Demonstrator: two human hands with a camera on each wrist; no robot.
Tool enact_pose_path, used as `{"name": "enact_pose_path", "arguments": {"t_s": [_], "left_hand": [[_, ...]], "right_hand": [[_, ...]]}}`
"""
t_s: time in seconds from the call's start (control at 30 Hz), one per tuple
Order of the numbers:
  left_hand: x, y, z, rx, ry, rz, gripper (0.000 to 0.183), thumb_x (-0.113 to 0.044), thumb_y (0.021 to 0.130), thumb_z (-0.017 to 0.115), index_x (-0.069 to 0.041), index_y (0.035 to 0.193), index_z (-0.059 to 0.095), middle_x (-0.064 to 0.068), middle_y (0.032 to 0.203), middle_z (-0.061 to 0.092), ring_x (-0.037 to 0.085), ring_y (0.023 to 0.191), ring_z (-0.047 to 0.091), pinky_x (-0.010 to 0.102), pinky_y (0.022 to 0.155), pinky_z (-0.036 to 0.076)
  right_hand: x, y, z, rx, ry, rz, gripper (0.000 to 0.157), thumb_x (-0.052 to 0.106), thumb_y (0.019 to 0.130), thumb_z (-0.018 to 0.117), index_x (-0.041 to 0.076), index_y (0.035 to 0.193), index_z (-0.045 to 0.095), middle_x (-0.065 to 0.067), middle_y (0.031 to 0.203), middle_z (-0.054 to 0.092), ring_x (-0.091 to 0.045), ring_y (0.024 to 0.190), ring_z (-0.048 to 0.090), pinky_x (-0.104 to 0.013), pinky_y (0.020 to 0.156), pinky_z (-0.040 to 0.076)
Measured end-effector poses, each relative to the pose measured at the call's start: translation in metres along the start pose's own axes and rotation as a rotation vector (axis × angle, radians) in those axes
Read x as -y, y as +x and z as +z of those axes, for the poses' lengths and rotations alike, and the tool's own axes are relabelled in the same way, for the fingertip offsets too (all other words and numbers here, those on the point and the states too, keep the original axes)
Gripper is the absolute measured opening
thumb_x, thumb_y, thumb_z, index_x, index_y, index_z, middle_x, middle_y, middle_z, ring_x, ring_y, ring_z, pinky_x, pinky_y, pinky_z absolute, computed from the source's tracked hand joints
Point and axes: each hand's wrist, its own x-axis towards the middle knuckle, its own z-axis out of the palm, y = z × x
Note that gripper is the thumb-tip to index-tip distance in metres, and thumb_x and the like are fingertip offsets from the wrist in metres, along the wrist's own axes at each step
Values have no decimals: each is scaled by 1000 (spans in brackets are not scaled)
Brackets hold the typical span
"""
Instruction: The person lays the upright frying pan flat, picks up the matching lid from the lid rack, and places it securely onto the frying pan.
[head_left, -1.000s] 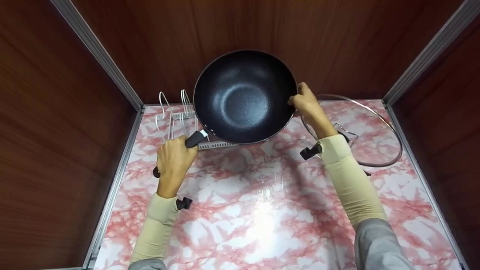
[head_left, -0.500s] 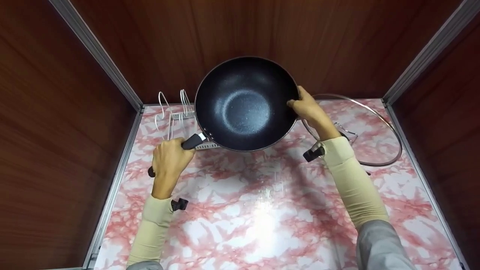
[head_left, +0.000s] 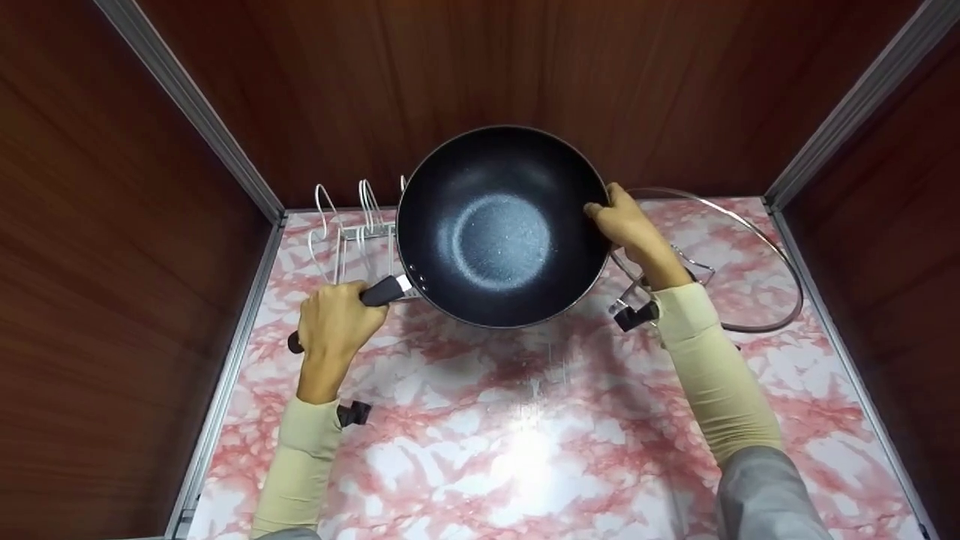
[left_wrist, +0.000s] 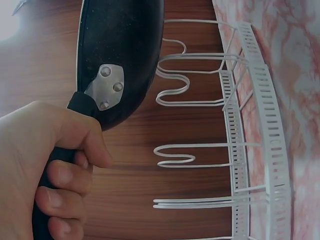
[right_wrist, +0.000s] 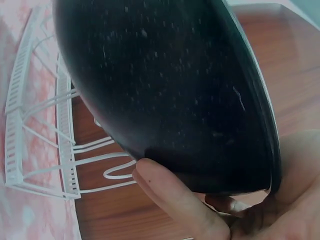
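A black wok is held up in the middle of the head view, its speckled inside turned toward the head camera. My left hand grips its black handle, fingers wrapped round it in the left wrist view. At the opposite side my right hand pinches the rim, thumb inside and fingers behind. The right wrist view shows the wok's dark, scratched outside with a finger laid along it. Behind the wok stands a white wire rack, which it partly hides in the head view.
A large glass lid with a metal rim stands at the right, partly behind my right forearm. Brown wood-grain panels close off the back and both sides. The tabletop has a red and white marbled pattern.
Both hands have brought the wok down and nearer in the head view, slightly to the right. The left hand has shifted a little left and down. Rack and lid stay put.
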Motion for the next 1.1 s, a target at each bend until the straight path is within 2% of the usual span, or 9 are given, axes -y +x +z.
{"name": "enact_pose_path", "arguments": {"t_s": [0.1, 0.2, 0.37, 0.5, 0.77, 1.1], "left_hand": [[1, 1, -1, -4, 5, 9, 25, -17, 76, 69, -15, 55, 56, 7, 50, 54, 42, 48, 58, 56, 45, 46], [3, 1, -2, -4, 8, 18, 23, -17, 75, 67, -15, 55, 56, 7, 50, 54, 42, 47, 58, 55, 44, 46], [7, 0, -2, -3, 23, 17, 20, -16, 74, 67, -14, 56, 58, 8, 51, 56, 43, 49, 60, 57, 45, 46], [10, -1, -2, -9, 43, 27, 17, -15, 73, 66, -14, 57, 60, 8, 51, 56, 43, 49, 59, 57, 45, 45], [15, -3, 0, -28, 68, 27, 15, -14, 69, 63, -14, 56, 57, 10, 51, 56, 43, 47, 58, 58, 44, 45], [18, -6, 4, -26, 97, 46, 11, -16, 71, 64, -11, 62, 66, 14, 54, 62, 45, 50, 60, 59, 44, 44]], "right_hand": [[-2, -2, 1, -13, -30, -49, 46, 12, 108, 47, -10, 147, 38, -28, 141, 49, -33, 124, 53, -43, 111, 47], [-2, -5, 1, -23, -40, -91, 48, 6, 106, 47, -9, 151, 39, -30, 145, 50, -36, 130, 50, -50, 118, 42], [-3, -11, 2, -5, -67, -118, 55, 0, 102, 47, -3, 157, 40, -28, 151, 51, -35, 135, 50, -50, 122, 39], [-5, -17, 3, 5, -98, -120, 59, 1, 102, 47, -5, 159, 35, -30, 156, 48, -37, 142, 46, -52, 127, 33], [-13, -28, 7, 13, -92, -85, 60, 1, 100, 47, 1, 159, 36, -27, 154, 50, -36, 139, 47, -52, 125, 35], [-23, -39, 7, 16, -204, -114, 70, 5, 102, 49, -2, 166, 21, -32, 164, 38, -43, 155, 36, -54, 132, 23]]}}
